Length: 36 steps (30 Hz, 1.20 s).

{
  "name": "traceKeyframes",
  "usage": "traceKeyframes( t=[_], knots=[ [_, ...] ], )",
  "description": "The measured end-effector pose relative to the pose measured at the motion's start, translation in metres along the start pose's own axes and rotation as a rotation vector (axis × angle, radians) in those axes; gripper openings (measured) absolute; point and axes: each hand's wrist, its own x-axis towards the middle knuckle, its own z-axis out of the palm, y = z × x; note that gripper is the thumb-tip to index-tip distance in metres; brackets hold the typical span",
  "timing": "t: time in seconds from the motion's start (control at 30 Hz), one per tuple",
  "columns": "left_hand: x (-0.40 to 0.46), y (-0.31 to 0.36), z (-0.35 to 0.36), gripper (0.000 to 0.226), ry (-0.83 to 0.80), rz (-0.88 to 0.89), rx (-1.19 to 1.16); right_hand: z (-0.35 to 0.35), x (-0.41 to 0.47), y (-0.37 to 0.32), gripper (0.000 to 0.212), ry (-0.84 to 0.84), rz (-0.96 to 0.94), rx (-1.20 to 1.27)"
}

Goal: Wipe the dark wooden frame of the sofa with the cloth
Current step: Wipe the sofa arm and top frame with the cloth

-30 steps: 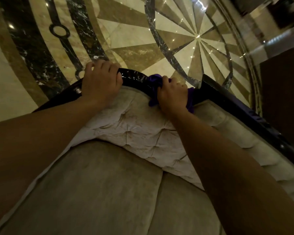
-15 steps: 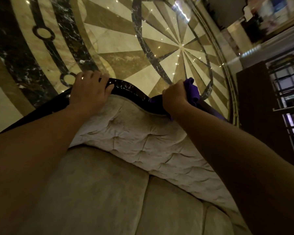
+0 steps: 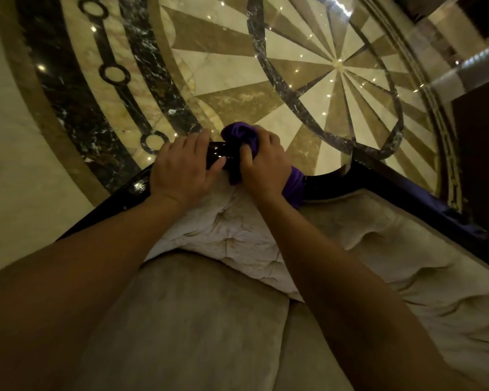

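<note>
Both hands now sit close together: our right hand (image 3: pixel 261 162) slid the bunched purple cloth (image 3: pixel 239 135) left along the dark frame (image 3: pixel 401 190), meeting our flat left hand (image 3: pixel 182 167) bracing on the crest; that stretch looks wiped.

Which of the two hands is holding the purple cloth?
The right hand: it grips the bunched cloth against the frame. The left hand rests flat on the frame, holding nothing.

Along the dark frame (image 3: pixel 223 158) only a short bare stretch lies between the left hand's fingers (image 3: pixel 206 145) and the right hand (image 3: pixel 263 165), and the bunched purple cloth (image 3: pixel 237 134) fills its far end. Beyond both sets of fingertips is open air above the marble floor (image 3: pixel 226 69). Right of the right hand's knuckles the frame (image 3: pixel 407 190) runs clear, with tufted upholstery (image 3: pixel 237 230) close under both palms.
</note>
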Motion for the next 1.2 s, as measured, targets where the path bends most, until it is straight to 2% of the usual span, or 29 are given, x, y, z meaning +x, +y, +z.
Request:
traceKeyframes(
  t=[0.13,0.27,0.37,0.43,0.5,0.6,0.67,0.73,0.83,0.87,0.9,1.03,1.13,1.2],
  knots=[
    [-0.001,0.001,-0.003,0.075,0.010,-0.001,-0.060,0.012,-0.002,-0.010,0.053,0.061,-0.059,0.027],
    [-0.003,-0.003,-0.001,0.077,0.000,-0.033,-0.144,0.014,-0.001,-0.015,0.047,0.099,0.080,0.130],
    [-0.021,-0.012,-0.001,0.079,-0.052,-0.138,-0.194,0.007,0.001,-0.015,0.045,0.042,0.152,0.185],
    [-0.061,-0.034,-0.002,0.081,-0.119,-0.245,-0.186,0.000,-0.003,-0.015,0.046,0.004,0.156,0.267],
    [-0.119,-0.065,-0.010,0.084,-0.189,-0.350,-0.119,-0.007,-0.011,-0.013,0.048,0.050,0.184,0.307],
    [-0.196,-0.107,-0.027,0.083,-0.265,-0.374,0.062,-0.017,-0.028,-0.007,0.051,0.100,0.194,0.105],
    [-0.216,-0.120,-0.036,0.083,-0.342,-0.356,0.149,-0.026,-0.040,-0.001,0.053,0.032,0.135,-0.084],
    [-0.214,-0.114,-0.048,0.085,-0.408,-0.369,0.209,-0.041,-0.048,0.002,0.050,-0.065,0.161,-0.152],
    [-0.203,-0.078,-0.076,0.083,-0.493,-0.325,0.261,-0.074,-0.067,-0.003,0.036,-0.372,0.230,-0.271],
    [-0.199,-0.063,-0.086,0.081,-0.500,-0.279,0.235,-0.085,-0.081,-0.005,0.033,-0.470,0.265,-0.250],
    [-0.196,-0.047,-0.093,0.079,-0.489,-0.234,0.180,-0.096,-0.098,-0.007,0.033,-0.499,0.303,-0.198],
    [-0.191,0.019,-0.117,0.067,-0.451,-0.215,-0.273,-0.135,-0.180,-0.017,0.043,-0.324,0.394,0.117],
    [-0.192,0.069,-0.144,0.031,-0.612,-0.338,-0.710,-0.172,-0.221,-0.015,0.041,-0.220,0.423,0.263],
    [-0.200,0.104,-0.158,0.037,-0.708,-0.418,-0.918,-0.203,-0.244,-0.009,0.044,-0.132,0.445,0.351]
  ],
)
